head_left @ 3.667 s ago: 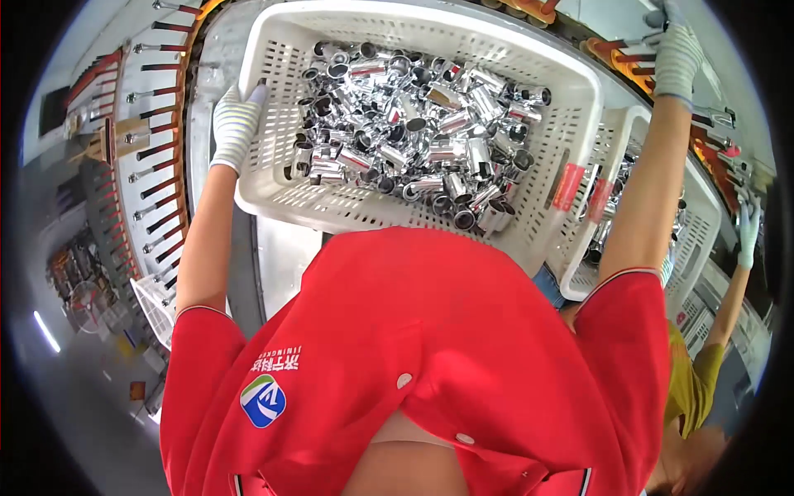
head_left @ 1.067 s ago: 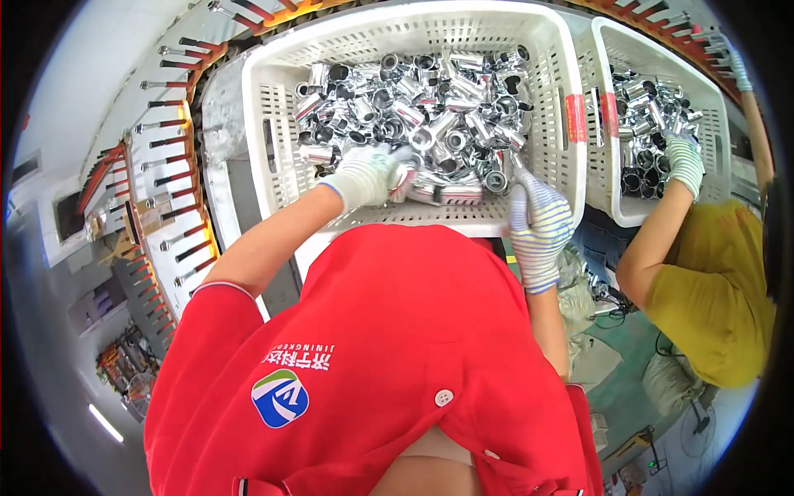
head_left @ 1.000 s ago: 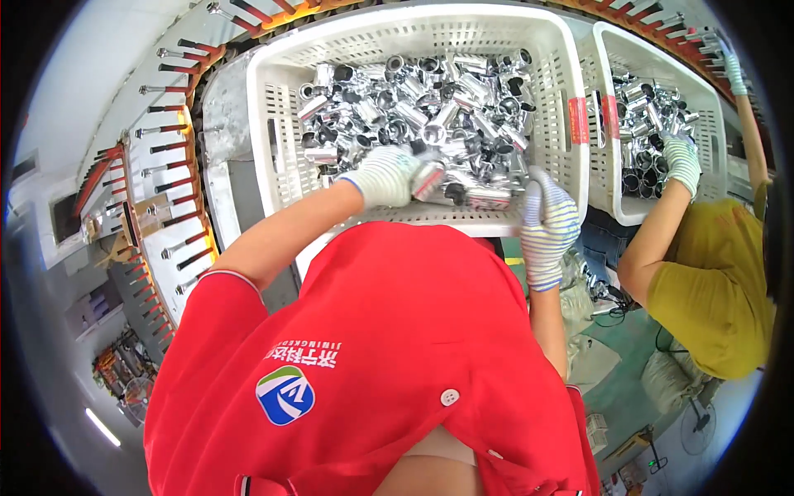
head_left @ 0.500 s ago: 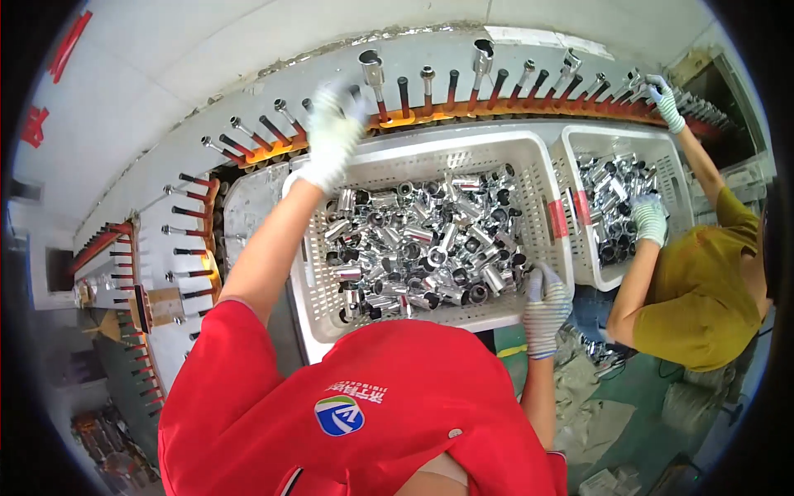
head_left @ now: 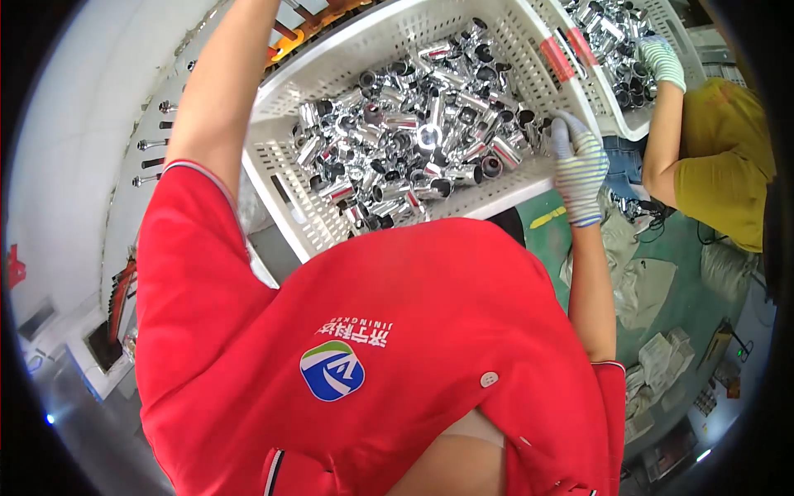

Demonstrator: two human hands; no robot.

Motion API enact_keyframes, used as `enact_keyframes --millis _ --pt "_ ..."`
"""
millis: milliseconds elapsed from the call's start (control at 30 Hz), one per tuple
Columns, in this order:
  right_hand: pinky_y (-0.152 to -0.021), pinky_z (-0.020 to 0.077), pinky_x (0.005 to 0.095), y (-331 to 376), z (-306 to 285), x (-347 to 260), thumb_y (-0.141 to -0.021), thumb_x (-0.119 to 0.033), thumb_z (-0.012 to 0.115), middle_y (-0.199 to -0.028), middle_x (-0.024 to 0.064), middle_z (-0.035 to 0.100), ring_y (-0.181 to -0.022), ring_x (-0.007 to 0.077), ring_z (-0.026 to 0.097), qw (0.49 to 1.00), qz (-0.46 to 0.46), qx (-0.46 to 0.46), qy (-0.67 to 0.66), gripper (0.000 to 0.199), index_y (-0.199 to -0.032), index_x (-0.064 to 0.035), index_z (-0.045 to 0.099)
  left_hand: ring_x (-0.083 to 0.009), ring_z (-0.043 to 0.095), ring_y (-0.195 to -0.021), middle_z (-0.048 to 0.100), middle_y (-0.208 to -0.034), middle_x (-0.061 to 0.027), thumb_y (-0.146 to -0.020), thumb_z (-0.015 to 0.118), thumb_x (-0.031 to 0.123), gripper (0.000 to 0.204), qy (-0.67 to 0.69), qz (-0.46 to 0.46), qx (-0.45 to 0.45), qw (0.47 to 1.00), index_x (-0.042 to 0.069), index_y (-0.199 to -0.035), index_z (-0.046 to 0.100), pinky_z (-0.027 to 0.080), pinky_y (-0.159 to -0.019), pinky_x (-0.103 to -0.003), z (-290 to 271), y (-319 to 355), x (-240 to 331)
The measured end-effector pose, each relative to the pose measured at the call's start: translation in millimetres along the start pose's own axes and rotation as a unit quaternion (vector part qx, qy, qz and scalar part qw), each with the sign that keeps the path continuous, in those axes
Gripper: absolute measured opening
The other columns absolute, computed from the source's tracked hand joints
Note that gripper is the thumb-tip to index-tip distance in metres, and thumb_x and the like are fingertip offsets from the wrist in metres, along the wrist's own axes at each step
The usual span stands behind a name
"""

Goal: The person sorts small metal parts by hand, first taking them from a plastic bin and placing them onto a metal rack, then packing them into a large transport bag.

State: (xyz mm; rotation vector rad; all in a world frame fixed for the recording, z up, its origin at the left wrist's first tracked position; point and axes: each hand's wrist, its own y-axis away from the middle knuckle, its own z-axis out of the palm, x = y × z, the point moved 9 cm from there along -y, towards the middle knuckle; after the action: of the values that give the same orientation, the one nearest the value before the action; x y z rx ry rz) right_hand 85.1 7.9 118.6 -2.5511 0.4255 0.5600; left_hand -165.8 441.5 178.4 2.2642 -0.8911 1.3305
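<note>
A white perforated plastic basket (head_left: pixel 285 217) stands in front of me, tilted in the view. Many short chrome sockets (head_left: pixel 397 121) with dark openings lie heaped inside it. My right hand (head_left: pixel 579 161), in a striped knit glove, grips the basket at its near right corner. Its fingertips bend over the rim, close to the nearest sockets. My left arm (head_left: pixel 217 91) reaches up past the basket's left side. The left hand lies beyond the upper edge, so its fingers and anything in them are hidden.
An orange rack (head_left: pixel 289 41) with upright tools runs behind the basket. On the right, a second white basket (head_left: pixel 633 128) holds more chrome sockets; a co-worker's gloved hand (head_left: pixel 663 62) is in it. Pale sacks (head_left: pixel 645 289) lie on the green floor.
My view has tilted and shifted downward, so the baskets sit higher in it. The left hand, seen by the rack before, has left the picture. My right hand stays at the basket's corner.
</note>
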Motion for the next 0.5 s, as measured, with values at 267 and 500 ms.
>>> enact_keyframes --millis 267,500 --pt "-0.088 0.0574 0.0398 -11.0 -6.1 2.5 -0.1 -0.026 0.069 -0.102 0.016 0.079 -0.095 0.0323 0.077 1.0 0.014 -0.006 -0.002 0.024 -0.111 -0.0075 0.08 -0.0175 0.069 -0.078 0.072 -0.078 -0.0073 -0.091 0.067 0.016 0.01 -0.041 0.071 0.233 0.969 0.008 -0.094 0.073 0.056 -0.075 -0.035 -19.6 72.2 3.5" --pt "-0.087 0.0566 0.0388 -8.5 -9.2 -2.0 -0.099 -0.024 0.07 -0.099 0.0142 0.079 -0.093 0.0308 0.077 1.0 0.009 0.002 -0.006 0.021 -0.111 -0.0098 0.081 -0.0128 0.06 -0.06 0.07 -0.079 -0.0052 -0.093 0.051 -0.003 0.021 -0.039 -0.029 0.249 0.967 0.01 -0.093 0.068 0.049 -0.053 -0.028 -94.2 77.0 -44.3"
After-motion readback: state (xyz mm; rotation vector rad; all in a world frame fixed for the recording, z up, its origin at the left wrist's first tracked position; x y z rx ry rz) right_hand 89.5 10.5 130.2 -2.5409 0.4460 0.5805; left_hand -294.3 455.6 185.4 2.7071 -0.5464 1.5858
